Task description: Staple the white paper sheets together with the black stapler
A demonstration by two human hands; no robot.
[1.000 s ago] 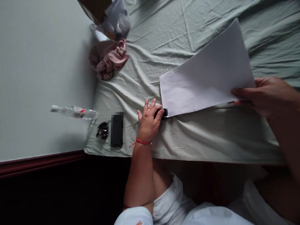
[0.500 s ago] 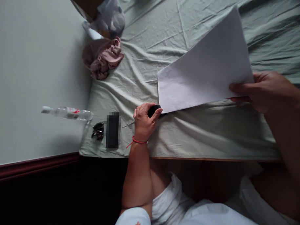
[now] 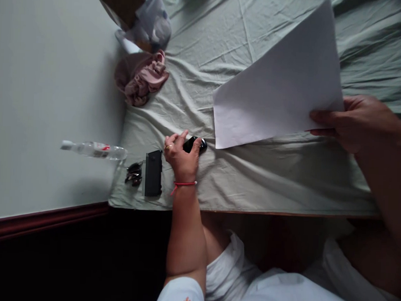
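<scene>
My left hand point(image 3: 182, 156), with a red string at its wrist, curls around a small black object point(image 3: 189, 145) with a rounded, glossy end. Thumb and fingers lie on either side of it, low over the cloth; its exact kind is unclear. A white sheet of paper point(image 3: 278, 87) is pinched at its right side by my right hand point(image 3: 359, 121), thumb on top. The sheet slants up to the far right, and its lower left corner lies a little right of the black object, apart from it.
Left of my left hand lie a black rectangular case point(image 3: 154, 173), partly pixelated, and a bunch of keys point(image 3: 134, 173). A clear plastic bottle point(image 3: 95, 150) is by the wall. Pink cloth point(image 3: 145, 80) and a plastic bag point(image 3: 155, 24) sit farther back on the green sheet point(image 3: 203, 80).
My left hand has moved left with the black object, away from the paper's corner. The paper, still in my right hand, has shifted slightly; the whole view has moved a little too.
</scene>
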